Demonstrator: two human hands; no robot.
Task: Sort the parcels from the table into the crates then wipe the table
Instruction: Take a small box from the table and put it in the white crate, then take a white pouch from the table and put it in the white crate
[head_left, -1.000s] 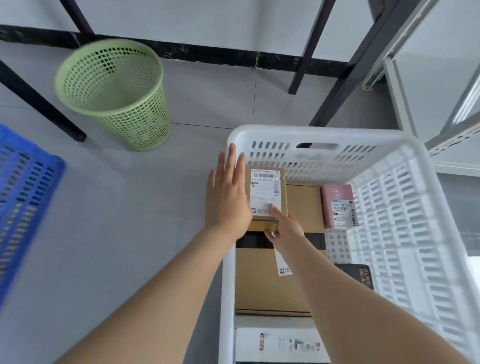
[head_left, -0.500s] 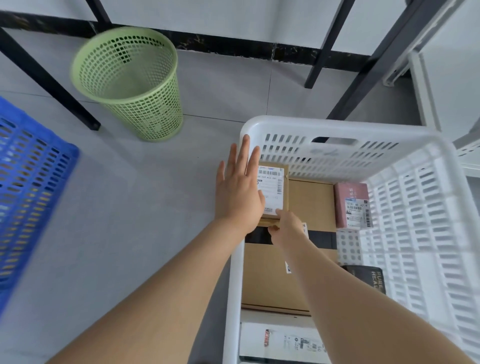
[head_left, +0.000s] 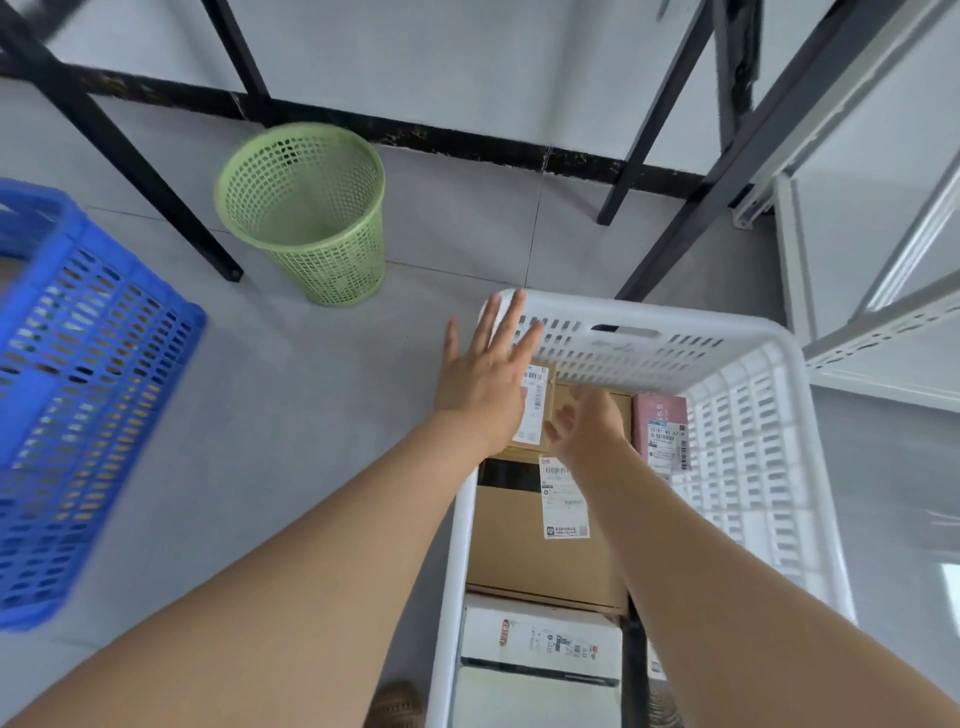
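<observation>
The small labelled parcel sits in the white crate, at its far-left corner on a brown box; the right hand no longer pinches its near edge and, like the left hand, hovers spread-fingered and empty, so this placement is judged complete.

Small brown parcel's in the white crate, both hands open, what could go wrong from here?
The small brown parcel rests atop the large cardboard box near the far-left corner of the white crate, and neither left hand nor right hand grips it, so it may slide or tip. The right hand hovers close beside it and might knock it askew.
</observation>
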